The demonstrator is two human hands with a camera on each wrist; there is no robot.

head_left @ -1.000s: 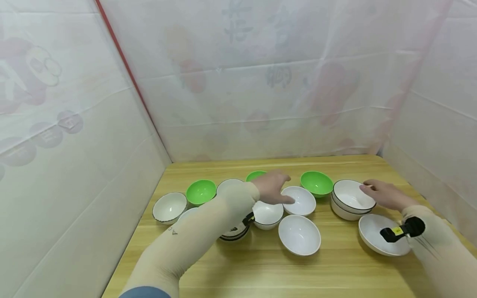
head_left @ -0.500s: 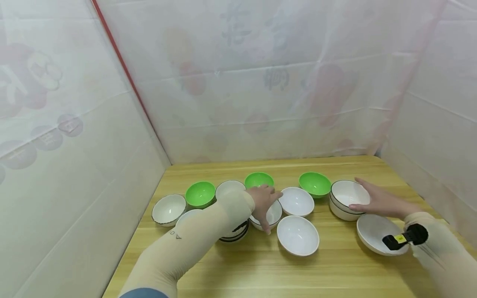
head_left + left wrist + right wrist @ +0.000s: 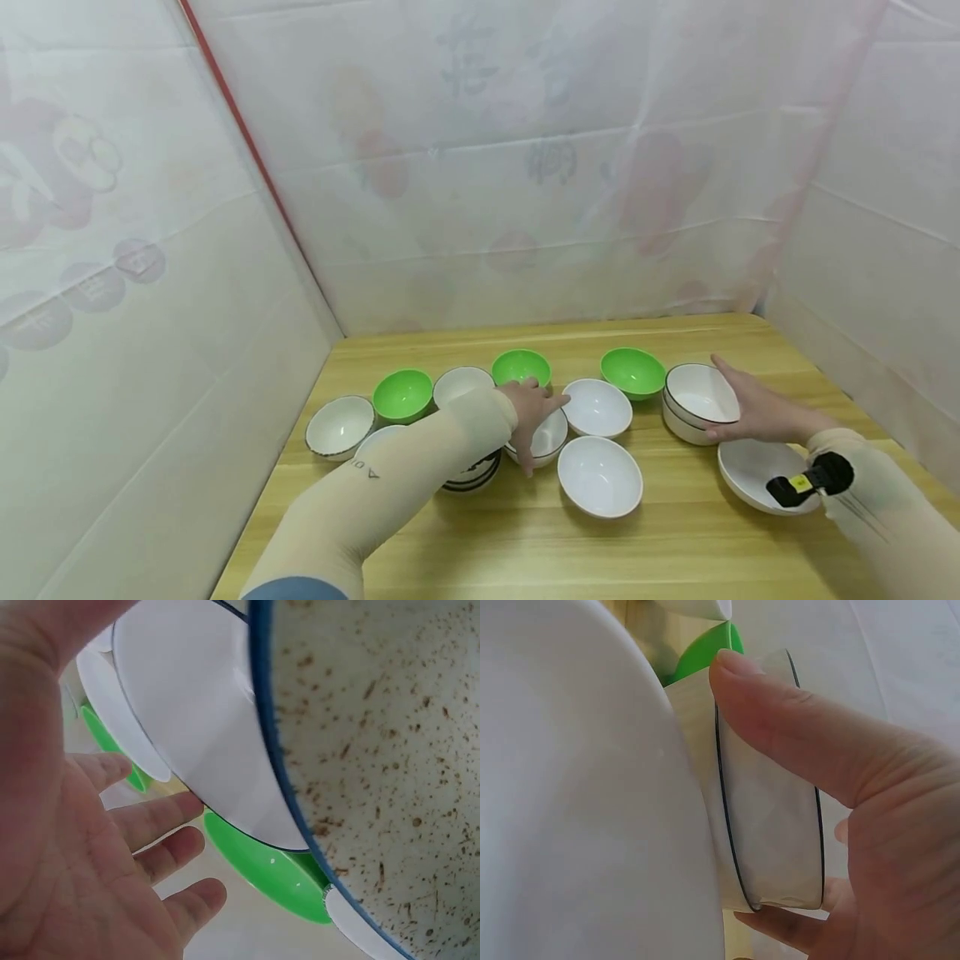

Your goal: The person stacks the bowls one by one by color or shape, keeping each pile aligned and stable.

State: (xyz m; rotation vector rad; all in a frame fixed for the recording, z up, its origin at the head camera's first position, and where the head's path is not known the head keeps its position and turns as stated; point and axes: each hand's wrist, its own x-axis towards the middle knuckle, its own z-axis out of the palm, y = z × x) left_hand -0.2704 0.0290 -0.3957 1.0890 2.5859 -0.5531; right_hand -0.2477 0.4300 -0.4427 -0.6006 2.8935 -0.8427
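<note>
The right hand [image 3: 753, 410] clasps the black-rimmed white bowl [image 3: 701, 393], which sits nested on another at the right of the counter [image 3: 675, 550], thumb hooked over its rim and fingers [image 3: 780, 928] round the outer wall. The left hand [image 3: 532, 412] lies with loosely spread fingers over a small white bowl [image 3: 551, 435] in the middle cluster, near a green bowl [image 3: 521, 367]; whether it grips, I cannot tell. These bowls look rigid, glazed and slippery, probably breakable, so pinching the rim with wall support seems the safest hold.
</note>
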